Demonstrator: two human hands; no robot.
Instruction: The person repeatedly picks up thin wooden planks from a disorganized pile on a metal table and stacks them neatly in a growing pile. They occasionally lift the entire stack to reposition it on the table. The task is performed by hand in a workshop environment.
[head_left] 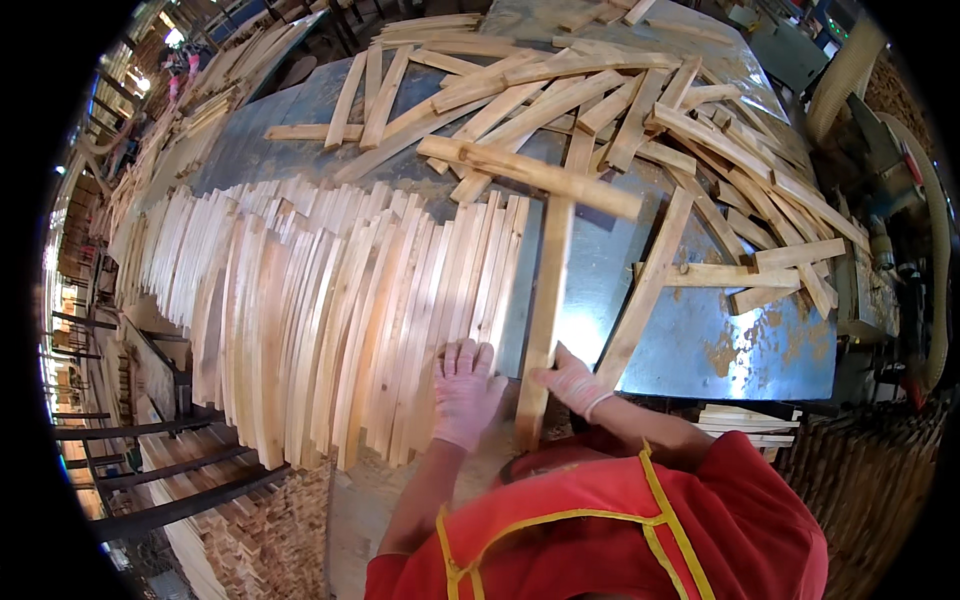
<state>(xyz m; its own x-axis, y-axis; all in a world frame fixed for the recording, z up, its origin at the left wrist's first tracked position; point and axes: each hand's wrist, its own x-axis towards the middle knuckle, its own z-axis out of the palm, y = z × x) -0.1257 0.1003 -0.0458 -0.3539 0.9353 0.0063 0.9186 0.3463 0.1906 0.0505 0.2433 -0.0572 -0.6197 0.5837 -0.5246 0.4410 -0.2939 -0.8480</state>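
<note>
My right hand (pixel 574 382), in a pale pinkish glove, is closed around the edge of a wooden plank (pixel 548 300) near its lower end. The plank points away from me, its far end under a crossing board (pixel 530 178). My left hand (pixel 464 392), gloved the same way, lies palm down with fingers stretched on the near ends of a long row of narrow wooden strips (pixel 340 320). These strips are packed side by side to my left. Another plank (pixel 648 290) slants just right of my right hand.
A heap of loose boards (pixel 690 130) covers the far and right part of the metal table (pixel 600 340), with sawdust patches near its right edge. Ribbed hoses (pixel 848 80) and machinery stand at the right. Below left are dark metal bars (pixel 190 500) and stacked wood (pixel 270 530).
</note>
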